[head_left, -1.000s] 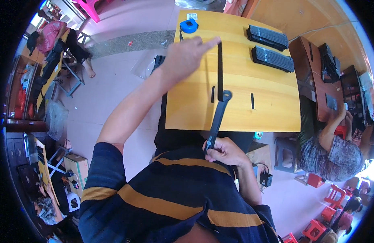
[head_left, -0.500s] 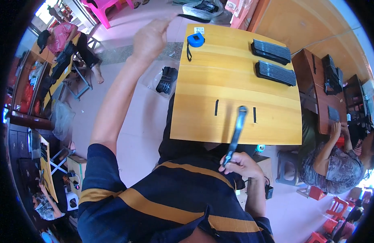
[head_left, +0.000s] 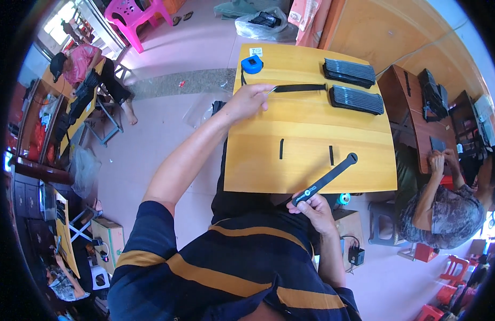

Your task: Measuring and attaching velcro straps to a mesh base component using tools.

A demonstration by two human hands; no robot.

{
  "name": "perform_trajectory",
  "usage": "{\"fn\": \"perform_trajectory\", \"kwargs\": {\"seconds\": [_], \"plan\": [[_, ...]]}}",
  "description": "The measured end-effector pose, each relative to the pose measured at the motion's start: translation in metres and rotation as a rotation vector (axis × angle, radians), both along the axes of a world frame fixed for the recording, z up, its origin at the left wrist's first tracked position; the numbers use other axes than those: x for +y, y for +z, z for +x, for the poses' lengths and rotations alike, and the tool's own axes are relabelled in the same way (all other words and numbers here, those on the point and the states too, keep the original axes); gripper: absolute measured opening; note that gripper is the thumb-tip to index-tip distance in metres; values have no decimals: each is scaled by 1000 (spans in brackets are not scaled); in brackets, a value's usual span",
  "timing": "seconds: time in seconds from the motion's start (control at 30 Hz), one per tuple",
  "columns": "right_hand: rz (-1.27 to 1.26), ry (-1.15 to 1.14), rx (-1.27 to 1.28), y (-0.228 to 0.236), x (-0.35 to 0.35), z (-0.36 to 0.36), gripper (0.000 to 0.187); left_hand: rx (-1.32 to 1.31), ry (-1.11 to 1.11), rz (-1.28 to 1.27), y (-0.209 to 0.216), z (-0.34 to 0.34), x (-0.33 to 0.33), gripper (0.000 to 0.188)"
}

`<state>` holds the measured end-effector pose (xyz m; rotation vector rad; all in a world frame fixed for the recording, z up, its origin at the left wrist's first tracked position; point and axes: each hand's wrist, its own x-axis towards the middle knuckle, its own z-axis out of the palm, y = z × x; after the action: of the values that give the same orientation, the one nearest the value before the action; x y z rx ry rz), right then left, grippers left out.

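Observation:
Over the far left part of the yellow wooden table, my left hand (head_left: 250,101) pinches one end of a black strap (head_left: 300,88). That strap stretches to the right, toward two stacks of flat black straps, the farther stack (head_left: 349,73) and the nearer stack (head_left: 356,100). At the table's near edge, my right hand (head_left: 316,212) is closed on a second black strap (head_left: 329,178), which has a small printed mark and a slot at its rounded tip. This one slants up to the right above the tabletop (head_left: 252,166), just past a short black strip (head_left: 331,155); another strip (head_left: 281,149) lies to the left.
A blue tape measure (head_left: 252,64) sits at the table's far left corner. Beyond the table stand a plastic bag (head_left: 266,24) and a pink chair (head_left: 132,18). Co-workers sit at other tables on the left and right, one at a brown table (head_left: 418,117).
My left hand has come down and right, from beyond the table to over it, bringing its strap along. The strap in my right hand has tipped from nearly upright toward the right.

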<state>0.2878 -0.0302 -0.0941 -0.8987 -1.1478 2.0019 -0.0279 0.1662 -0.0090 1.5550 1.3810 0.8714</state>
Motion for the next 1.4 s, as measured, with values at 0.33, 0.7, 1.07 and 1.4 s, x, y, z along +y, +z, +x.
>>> {"fn": "perform_trajectory", "kwargs": {"seconds": [0.33, 0.7, 1.07, 1.4], "plan": [[28, -86, -45, -4, 0, -7, 30, 81, 198, -361, -70, -46, -9, 42], [-28, -248, 135, -2, 1, -14, 33, 582, -56, 127, -5, -11, -66, 29], [-140, -422, 296, -18, -16, -14, 21, 158, -517, 252, -25, 80, -172, 43], [-205, -433, 289, -25, -16, -18, 20, 123, -524, 180, -32, 72, -172, 37]]}}
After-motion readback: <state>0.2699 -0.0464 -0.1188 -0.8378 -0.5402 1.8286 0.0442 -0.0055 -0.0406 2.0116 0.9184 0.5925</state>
